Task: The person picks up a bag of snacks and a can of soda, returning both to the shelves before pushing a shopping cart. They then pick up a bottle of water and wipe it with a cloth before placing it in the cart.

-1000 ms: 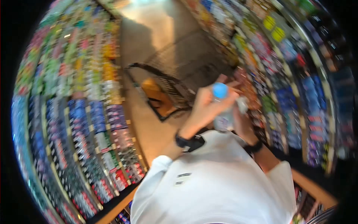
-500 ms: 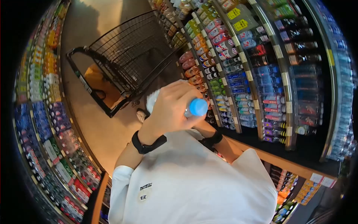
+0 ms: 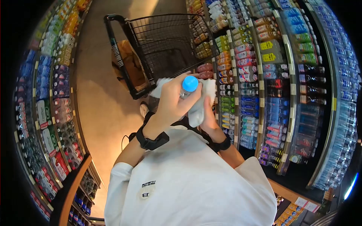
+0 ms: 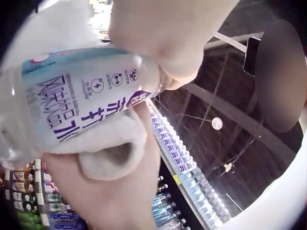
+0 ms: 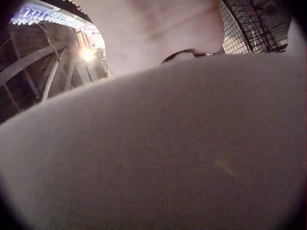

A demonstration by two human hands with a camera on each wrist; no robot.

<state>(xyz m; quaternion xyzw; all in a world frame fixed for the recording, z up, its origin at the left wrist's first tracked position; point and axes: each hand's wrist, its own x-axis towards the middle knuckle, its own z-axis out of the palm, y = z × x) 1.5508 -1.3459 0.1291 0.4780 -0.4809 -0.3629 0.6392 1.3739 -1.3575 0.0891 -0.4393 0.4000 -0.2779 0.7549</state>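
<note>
My left hand (image 3: 169,100) grips a clear plastic bottle near its neck, just under the blue cap (image 3: 190,83). In the left wrist view the bottle (image 4: 91,88) has a white and blue label with purple characters, and the left hand's fingers curl round one end. A white cloth (image 3: 209,90) wraps the bottle's body. My right hand (image 3: 209,118) holds this cloth against the bottle from the right, thumb lying along it. In the right wrist view, a white shirt (image 5: 158,153) covers most of the picture, with part of a bare palm (image 5: 163,33) above it.
A black wire shopping cart (image 3: 166,41) with a brown bag (image 3: 132,62) by its handle stands ahead. Shelves of drink bottles (image 3: 249,71) line the right side close by; another drink shelf (image 3: 56,124) runs along the left. Aisle floor (image 3: 92,90) lies between.
The view has turned, so the cart and shelves sit further right. Both hands still hold the bottle, which has shifted a little up and left; the cloth and right hand show more plainly.
</note>
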